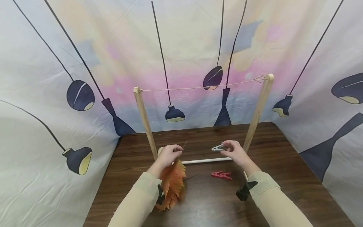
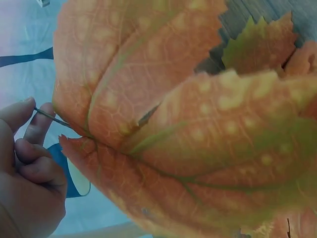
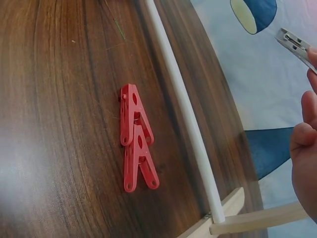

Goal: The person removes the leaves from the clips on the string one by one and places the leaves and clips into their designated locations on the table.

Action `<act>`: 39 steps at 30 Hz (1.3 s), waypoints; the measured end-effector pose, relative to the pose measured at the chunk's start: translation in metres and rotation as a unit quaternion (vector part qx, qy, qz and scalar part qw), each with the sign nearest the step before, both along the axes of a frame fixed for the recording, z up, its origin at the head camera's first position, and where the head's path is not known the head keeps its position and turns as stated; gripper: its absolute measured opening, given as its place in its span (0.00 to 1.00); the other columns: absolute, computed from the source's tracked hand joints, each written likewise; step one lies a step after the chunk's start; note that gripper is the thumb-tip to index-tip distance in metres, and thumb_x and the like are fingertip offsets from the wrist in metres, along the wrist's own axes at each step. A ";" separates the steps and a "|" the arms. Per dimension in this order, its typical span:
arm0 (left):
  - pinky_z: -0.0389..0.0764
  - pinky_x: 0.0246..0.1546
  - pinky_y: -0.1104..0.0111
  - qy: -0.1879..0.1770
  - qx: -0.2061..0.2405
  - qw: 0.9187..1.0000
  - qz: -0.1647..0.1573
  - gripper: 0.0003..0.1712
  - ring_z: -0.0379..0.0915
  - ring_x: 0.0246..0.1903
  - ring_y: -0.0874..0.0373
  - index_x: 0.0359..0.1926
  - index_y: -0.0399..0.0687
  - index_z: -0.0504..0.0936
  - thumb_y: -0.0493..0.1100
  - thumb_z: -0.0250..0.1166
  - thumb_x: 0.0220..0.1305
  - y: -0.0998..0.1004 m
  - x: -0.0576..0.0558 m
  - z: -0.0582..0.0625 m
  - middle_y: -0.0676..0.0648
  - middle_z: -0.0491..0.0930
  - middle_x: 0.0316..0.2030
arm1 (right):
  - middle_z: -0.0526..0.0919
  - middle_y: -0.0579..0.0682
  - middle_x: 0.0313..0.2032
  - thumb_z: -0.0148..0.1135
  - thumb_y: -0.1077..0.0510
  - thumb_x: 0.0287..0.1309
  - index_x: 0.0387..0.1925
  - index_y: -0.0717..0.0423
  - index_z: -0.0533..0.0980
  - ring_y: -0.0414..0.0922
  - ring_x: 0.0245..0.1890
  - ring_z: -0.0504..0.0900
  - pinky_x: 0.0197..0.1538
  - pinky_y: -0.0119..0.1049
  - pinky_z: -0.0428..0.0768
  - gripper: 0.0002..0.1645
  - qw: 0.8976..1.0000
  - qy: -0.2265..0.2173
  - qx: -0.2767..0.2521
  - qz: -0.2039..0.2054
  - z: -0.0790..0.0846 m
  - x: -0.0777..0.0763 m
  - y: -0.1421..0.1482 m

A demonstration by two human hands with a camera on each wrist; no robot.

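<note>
My left hand [image 1: 170, 154] pinches the thin stem of an orange autumn leaf [image 1: 173, 178] between thumb and fingertips. The leaf [image 2: 163, 134] hangs below that hand and fills much of the left wrist view. Over to the right, my right hand [image 1: 234, 152] pinches a grey clothespin [image 1: 217, 148] by its handle end. In the right wrist view the same clothespin [image 3: 293, 43] points away from the fingertips. Both hands are above the table, below the string [image 1: 184, 88] tied across a wooden frame [image 1: 257, 110].
Two red clothespins [image 1: 221, 175] lie on the brown table [image 1: 204, 201], touching each other. A white rod [image 1: 208, 160] joins the frame's feet. More orange leaves [image 2: 262, 44] lie beyond the held one. A lamp-printed cloth [image 1: 187, 41] hangs behind the table.
</note>
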State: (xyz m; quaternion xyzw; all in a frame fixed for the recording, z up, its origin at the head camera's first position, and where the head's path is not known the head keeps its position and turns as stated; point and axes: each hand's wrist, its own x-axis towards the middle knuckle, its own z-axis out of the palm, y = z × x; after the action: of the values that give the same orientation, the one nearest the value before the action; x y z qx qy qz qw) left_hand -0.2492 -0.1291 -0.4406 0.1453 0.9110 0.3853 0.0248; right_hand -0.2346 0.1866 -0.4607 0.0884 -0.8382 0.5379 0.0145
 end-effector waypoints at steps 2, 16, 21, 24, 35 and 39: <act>0.74 0.31 0.66 0.000 -0.002 1.000 -0.010 0.08 0.71 0.26 0.62 0.41 0.46 0.84 0.38 0.61 0.63 -0.002 0.000 -0.003 0.52 0.80 0.30 | 0.64 0.58 0.44 0.67 0.60 0.53 0.49 0.64 0.73 0.46 0.35 0.67 0.34 0.32 0.69 0.22 1.000 0.003 0.000 0.000 -0.012 -0.007 0.004; 0.76 0.40 0.60 0.013 -0.040 0.998 -0.041 0.09 0.78 0.39 0.52 0.43 0.41 0.83 0.36 0.60 0.63 -0.018 0.002 -0.014 0.45 0.82 0.41 | 0.71 0.55 0.31 0.68 0.59 0.52 0.50 0.62 0.73 0.45 0.31 0.67 0.28 0.32 0.67 0.24 1.000 -0.002 0.010 0.006 -0.025 -0.014 0.000; 0.76 0.38 0.62 0.013 -0.064 0.996 -0.057 0.09 0.77 0.36 0.55 0.43 0.41 0.83 0.36 0.60 0.63 -0.021 0.004 -0.018 0.45 0.82 0.40 | 0.71 0.53 0.29 0.68 0.62 0.51 0.48 0.63 0.72 0.45 0.29 0.68 0.27 0.32 0.67 0.22 1.000 0.002 0.002 0.014 -0.029 -0.013 -0.001; 0.76 0.36 0.62 0.010 -0.071 0.996 -0.061 0.09 0.77 0.34 0.56 0.43 0.40 0.83 0.35 0.60 0.63 -0.024 0.005 -0.022 0.45 0.82 0.39 | 0.71 0.53 0.29 0.68 0.61 0.52 0.48 0.63 0.72 0.45 0.29 0.68 0.27 0.33 0.67 0.22 1.000 -0.005 0.000 0.019 -0.029 -0.011 -0.003; 0.76 0.39 0.58 -0.011 -0.062 0.997 -0.035 0.10 0.77 0.37 0.54 0.45 0.40 0.82 0.36 0.59 0.64 -0.039 0.006 -0.025 0.48 0.82 0.38 | 0.70 0.50 0.26 0.68 0.57 0.52 0.46 0.58 0.73 0.44 0.26 0.68 0.25 0.34 0.66 0.21 1.000 -0.015 0.003 0.017 -0.035 -0.006 -0.008; 0.76 0.39 0.58 -0.014 -0.061 0.997 -0.041 0.09 0.76 0.32 0.57 0.44 0.43 0.83 0.36 0.59 0.64 -0.043 0.005 -0.021 0.48 0.82 0.37 | 0.71 0.51 0.27 0.68 0.59 0.52 0.48 0.60 0.73 0.44 0.27 0.68 0.25 0.33 0.66 0.22 0.999 -0.041 0.007 0.007 -0.038 -0.007 -0.009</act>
State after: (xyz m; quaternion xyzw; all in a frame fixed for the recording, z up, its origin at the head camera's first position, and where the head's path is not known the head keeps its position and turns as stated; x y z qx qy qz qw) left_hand -0.2444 -0.1720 -0.4621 0.1751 0.9255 0.3300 0.0624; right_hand -0.2416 0.1771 -0.4982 0.0722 -0.8413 0.5352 -0.0247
